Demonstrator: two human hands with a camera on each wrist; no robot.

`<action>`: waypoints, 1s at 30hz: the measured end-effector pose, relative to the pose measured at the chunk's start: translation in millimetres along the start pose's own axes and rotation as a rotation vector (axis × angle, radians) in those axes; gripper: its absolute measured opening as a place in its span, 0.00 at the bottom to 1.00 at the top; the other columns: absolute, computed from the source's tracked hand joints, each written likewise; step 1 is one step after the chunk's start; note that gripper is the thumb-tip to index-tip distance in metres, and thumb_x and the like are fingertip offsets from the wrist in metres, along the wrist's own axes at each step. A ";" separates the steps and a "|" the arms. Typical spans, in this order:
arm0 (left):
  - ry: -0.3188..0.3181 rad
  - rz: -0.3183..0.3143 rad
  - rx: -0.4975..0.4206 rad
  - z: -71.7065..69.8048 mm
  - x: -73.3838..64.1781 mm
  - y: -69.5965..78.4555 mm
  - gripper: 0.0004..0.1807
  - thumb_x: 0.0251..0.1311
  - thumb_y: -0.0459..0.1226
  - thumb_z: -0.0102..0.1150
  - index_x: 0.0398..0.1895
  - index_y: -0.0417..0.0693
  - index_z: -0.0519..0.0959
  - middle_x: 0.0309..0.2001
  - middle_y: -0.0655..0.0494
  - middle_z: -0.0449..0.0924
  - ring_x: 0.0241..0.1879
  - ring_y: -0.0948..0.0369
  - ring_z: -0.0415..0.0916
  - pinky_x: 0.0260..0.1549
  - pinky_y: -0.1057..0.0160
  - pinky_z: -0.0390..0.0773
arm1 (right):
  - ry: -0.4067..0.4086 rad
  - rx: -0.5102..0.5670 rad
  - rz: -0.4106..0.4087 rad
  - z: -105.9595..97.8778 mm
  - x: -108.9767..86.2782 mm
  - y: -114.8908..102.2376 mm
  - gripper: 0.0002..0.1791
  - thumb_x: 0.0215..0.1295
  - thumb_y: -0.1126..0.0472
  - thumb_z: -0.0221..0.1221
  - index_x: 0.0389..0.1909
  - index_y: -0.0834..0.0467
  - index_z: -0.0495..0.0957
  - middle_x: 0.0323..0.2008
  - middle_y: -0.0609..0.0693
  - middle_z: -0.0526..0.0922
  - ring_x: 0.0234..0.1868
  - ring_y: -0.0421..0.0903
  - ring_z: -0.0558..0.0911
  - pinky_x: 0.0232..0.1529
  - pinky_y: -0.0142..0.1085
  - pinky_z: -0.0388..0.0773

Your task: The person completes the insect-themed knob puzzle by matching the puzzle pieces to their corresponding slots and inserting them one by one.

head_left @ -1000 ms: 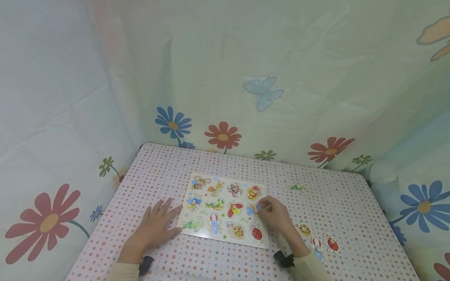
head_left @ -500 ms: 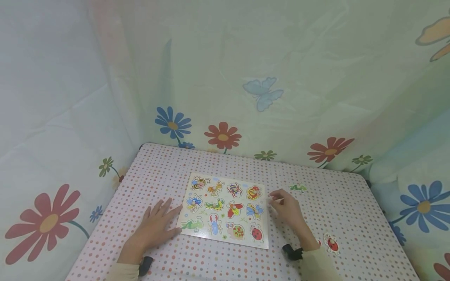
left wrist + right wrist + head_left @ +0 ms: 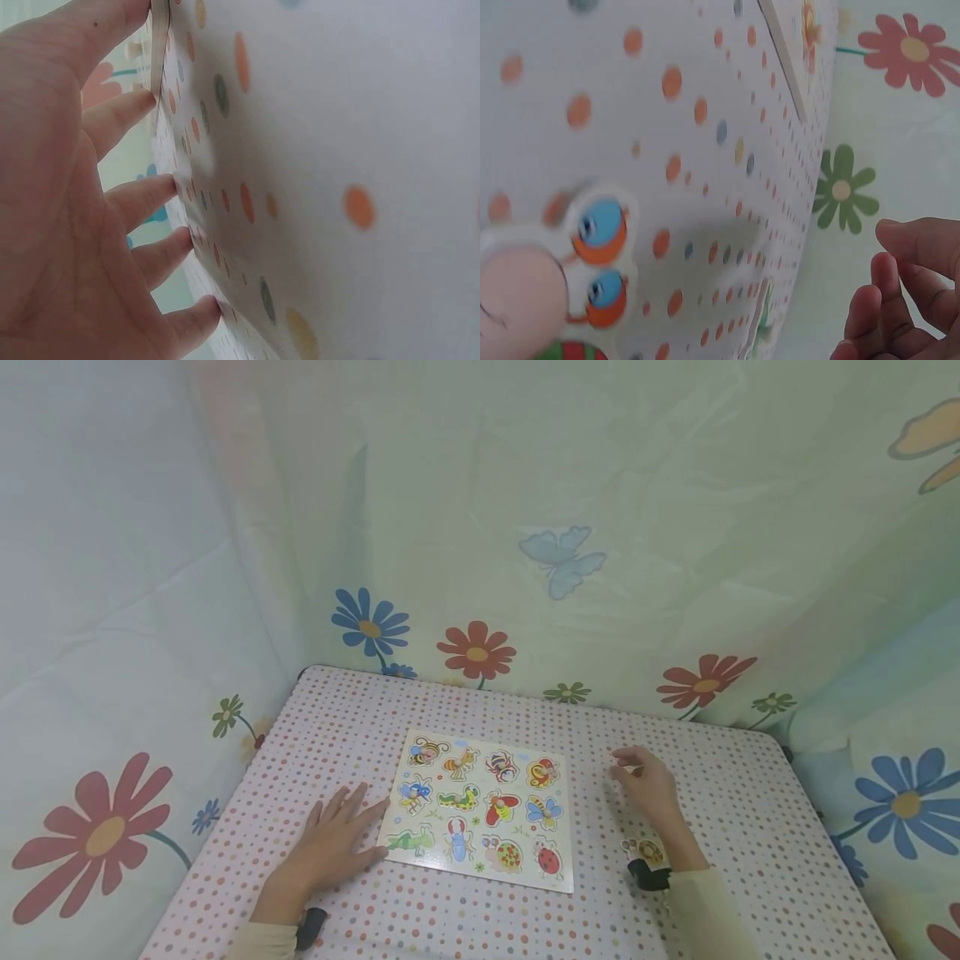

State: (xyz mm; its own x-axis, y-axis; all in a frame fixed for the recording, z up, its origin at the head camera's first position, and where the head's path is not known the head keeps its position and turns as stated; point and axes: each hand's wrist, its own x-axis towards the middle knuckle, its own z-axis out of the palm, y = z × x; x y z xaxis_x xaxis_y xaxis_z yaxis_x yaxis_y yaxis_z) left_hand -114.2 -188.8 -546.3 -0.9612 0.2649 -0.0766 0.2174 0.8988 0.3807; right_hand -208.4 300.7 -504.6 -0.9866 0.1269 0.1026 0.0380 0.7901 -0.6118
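A wooden knob puzzle board [image 3: 525, 877] with rows of cartoon insects lies flat on the dotted table. My left hand [image 3: 333, 843] rests beside it, fingers spread, with thumb and index fingertip at the left edge of the board. Right of the board, my right hand [image 3: 651, 789] hovers above the cloth with loosely curled fingers and nothing between them. Past its fingertips, the right wrist view shows a green grasshopper piece [image 3: 760, 324], which the hand hides in the head view. A snail piece [image 3: 651, 852] lies under the right wrist.
Dotted cloth covers the table [image 3: 345, 702]. A flower-printed curtain [image 3: 600, 635] stands behind and along the sides. The right sleeve [image 3: 708, 910] overlaps the place of the other loose pieces. Each wrist wears a black camera mount [image 3: 648, 875].
My right hand has left the blue-winged insect piece on the board and moved right, over the grasshopper piece. The left hand has stayed still.
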 end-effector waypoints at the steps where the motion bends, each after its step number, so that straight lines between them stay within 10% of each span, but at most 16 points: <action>1: 0.001 0.000 -0.001 0.0 -0.1 0.1 0.39 0.62 0.59 0.61 0.76 0.62 0.64 0.79 0.46 0.49 0.76 0.40 0.43 0.69 0.30 0.41 | 0.006 0.006 0.007 -1.3 2.2 2.9 0.17 0.70 0.63 0.59 0.58 0.62 0.75 0.50 0.63 0.80 0.45 0.56 0.78 0.35 0.40 0.75; 15: 0.001 0.006 0.007 -1.1 -0.5 -0.3 0.40 0.63 0.59 0.60 0.76 0.63 0.63 0.79 0.46 0.49 0.76 0.40 0.42 0.69 0.31 0.40 | 0.092 0.048 0.059 -15.1 22.9 26.4 0.19 0.69 0.61 0.58 0.58 0.63 0.74 0.50 0.62 0.79 0.42 0.54 0.77 0.26 0.45 0.78; 30: -0.002 0.008 0.023 -2.4 0.1 0.5 0.39 0.63 0.59 0.60 0.76 0.62 0.63 0.78 0.46 0.49 0.76 0.40 0.43 0.69 0.31 0.41 | 0.039 0.064 0.158 -12.4 36.3 41.8 0.21 0.73 0.61 0.56 0.64 0.62 0.71 0.57 0.64 0.75 0.53 0.59 0.74 0.43 0.46 0.78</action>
State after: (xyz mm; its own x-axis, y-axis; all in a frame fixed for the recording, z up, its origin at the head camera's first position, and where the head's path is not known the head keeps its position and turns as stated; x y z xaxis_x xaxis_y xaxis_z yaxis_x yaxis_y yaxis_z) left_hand -114.6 -189.2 -543.9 -0.9590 0.2731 -0.0752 0.2292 0.9043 0.3601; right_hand -240.6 345.8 -516.8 -0.9622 0.2705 0.0305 0.1808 0.7188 -0.6712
